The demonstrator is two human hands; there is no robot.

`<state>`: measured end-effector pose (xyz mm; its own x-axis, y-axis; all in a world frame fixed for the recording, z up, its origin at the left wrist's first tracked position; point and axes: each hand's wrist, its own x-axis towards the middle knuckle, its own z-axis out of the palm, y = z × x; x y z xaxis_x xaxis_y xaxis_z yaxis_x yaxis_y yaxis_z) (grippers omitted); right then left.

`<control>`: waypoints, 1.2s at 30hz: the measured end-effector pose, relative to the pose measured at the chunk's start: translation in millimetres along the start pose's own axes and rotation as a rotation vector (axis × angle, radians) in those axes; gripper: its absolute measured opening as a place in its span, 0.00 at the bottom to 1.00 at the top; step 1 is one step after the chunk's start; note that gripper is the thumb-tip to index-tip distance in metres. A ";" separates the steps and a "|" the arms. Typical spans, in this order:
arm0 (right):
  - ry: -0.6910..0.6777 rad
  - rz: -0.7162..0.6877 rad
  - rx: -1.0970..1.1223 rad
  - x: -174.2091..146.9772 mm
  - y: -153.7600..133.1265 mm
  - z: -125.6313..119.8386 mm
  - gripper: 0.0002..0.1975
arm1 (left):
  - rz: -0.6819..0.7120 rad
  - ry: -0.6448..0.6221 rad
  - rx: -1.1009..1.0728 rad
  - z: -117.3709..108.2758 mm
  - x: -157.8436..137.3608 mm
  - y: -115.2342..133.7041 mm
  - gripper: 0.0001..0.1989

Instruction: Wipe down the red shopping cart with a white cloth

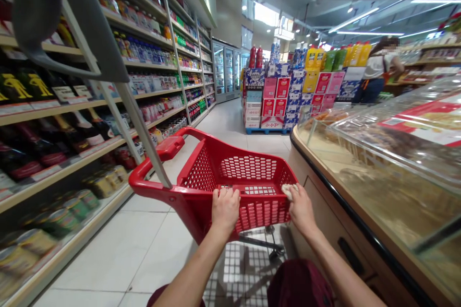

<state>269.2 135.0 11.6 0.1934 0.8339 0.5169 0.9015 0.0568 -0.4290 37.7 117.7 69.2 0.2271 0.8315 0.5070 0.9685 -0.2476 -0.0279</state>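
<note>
A red plastic shopping cart basket (216,196) with perforated sides stands in front of me, side-on. My left hand (225,208) is closed over the middle of its near rim. At the basket's right corner, my right hand (301,207) is closed on a crumpled whitish cloth (289,191) pressed against the rim; whether it is fabric or tissue I cannot tell. On the left rises the cart's grey handle (104,43) on a metal post. Through the holes and over the rim, only the red basket floor and openings show inside.
Shelves of bottles and cans (151,48) line the left side. A glass-topped wooden display counter (324,201) stands close on the right. Ahead are stacked drink cartons (273,100) on a blue pallet. A person (376,72) stands at the back right. White tiles (144,244) cover the floor.
</note>
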 end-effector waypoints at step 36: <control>0.004 -0.066 0.012 2.0 -16.9 3.2 0.22 | 0.034 -0.020 -0.005 1.3 1.8 3.1 0.13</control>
<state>253.1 137.4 17.5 0.1348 0.8260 0.5474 0.9075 0.1188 -0.4028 41.3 119.1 68.9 0.2618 0.8323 0.4887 0.9596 -0.2784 -0.0400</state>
